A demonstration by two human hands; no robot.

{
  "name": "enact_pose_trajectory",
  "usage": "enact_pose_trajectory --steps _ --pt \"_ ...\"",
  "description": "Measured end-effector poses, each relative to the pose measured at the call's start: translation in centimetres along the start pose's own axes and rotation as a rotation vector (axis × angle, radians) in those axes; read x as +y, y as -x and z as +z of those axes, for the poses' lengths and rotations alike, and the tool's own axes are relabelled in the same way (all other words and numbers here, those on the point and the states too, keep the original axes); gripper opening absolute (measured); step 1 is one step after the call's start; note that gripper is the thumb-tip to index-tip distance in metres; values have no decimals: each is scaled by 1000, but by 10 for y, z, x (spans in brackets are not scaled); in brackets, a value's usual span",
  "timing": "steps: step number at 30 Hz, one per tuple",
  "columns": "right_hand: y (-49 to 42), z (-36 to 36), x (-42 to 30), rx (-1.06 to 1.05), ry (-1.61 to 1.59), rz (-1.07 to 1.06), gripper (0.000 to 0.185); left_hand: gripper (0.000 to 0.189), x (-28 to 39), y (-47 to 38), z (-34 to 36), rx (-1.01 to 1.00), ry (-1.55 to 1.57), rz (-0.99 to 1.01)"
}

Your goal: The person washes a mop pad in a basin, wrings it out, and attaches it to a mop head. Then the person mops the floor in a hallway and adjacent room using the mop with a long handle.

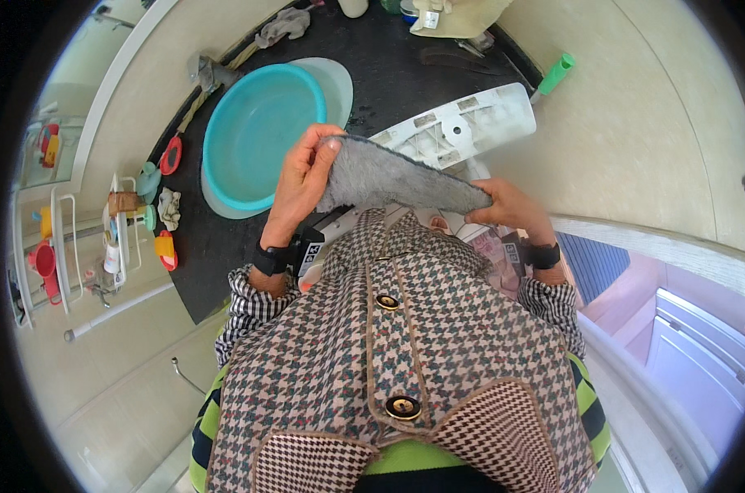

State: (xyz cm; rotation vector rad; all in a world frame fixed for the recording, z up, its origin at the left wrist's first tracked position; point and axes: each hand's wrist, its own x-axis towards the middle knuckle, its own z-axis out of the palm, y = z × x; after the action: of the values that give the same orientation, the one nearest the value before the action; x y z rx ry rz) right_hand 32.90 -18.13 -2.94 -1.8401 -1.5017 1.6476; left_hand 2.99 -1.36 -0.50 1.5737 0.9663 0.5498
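Observation:
A grey plush cloth [388,175] with a dark edge is stretched between my two hands, above the front of the dark counter. My left hand [301,179] grips its upper left corner, thumb pressed on the near face. At the opposite end, lower and to the right, my right hand [511,206] pinches the cloth between thumb and fingers. Just left of the cloth stands a turquoise plastic basin [265,135], with a pale basin [338,89] partly hidden under it. Behind the cloth lies a white ribbed plastic piece [465,126] with a round hole.
Red-rimmed brushes [171,155] and a crumpled rag [169,208] lie along the dark counter's [385,68] left side. A white wall rack [120,228] holds toiletries. At the back are a grey rag [283,28] and a beige cloth [462,18]. A green-capped tube [556,74] is by the right wall.

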Motion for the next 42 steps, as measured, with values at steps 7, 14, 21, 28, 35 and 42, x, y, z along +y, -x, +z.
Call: enact_pose_trajectory --steps 7,14,21,28,35,42 --pt "-4 -1 31 368 -495 -5 46 18 -5 -15 -2 294 6 -2" --pt "-2 -32 -2 521 -810 -207 40 19 -12 -24 -12 381 181 10" --pt "-45 -99 -117 197 -313 -573 31 32 14 -30 -36 288 -209 40" --pt "-91 -69 -184 102 -157 -778 25 46 77 -55 -7 -39 -130 275" --pt "-97 -66 -181 227 -741 -560 37 27 86 -57 -18 99 407 135" --pt "-108 -16 -190 165 -1142 -469 34 17 107 -48 -22 224 782 127"
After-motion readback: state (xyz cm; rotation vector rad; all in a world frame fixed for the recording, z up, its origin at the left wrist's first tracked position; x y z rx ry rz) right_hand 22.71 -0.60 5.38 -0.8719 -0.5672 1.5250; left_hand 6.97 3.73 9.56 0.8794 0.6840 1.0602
